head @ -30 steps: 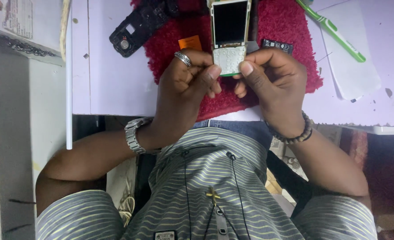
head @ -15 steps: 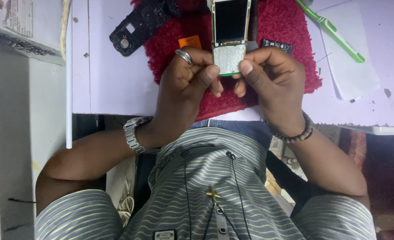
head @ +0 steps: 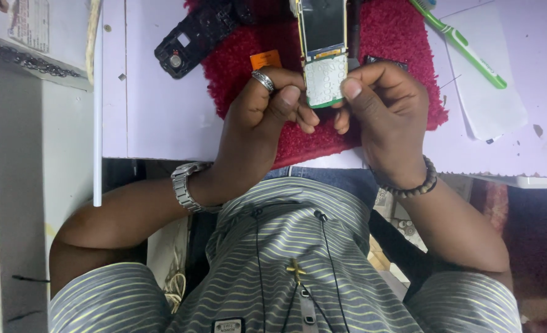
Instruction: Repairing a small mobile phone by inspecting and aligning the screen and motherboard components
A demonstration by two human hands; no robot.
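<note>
Both my hands hold an opened mobile phone board with a dark screen above and a white keypad membrane below. My left hand, with a ring and a metal wristwatch, pinches its lower left edge. My right hand, with a bead bracelet, pinches the lower right edge with the thumb on the membrane. The phone is over a red fuzzy mat on a pale purple table.
A black phone housing lies at the mat's upper left, and a small orange piece sits on the mat. A green toothbrush rests on white paper at the right. The table's near edge is by my striped shirt.
</note>
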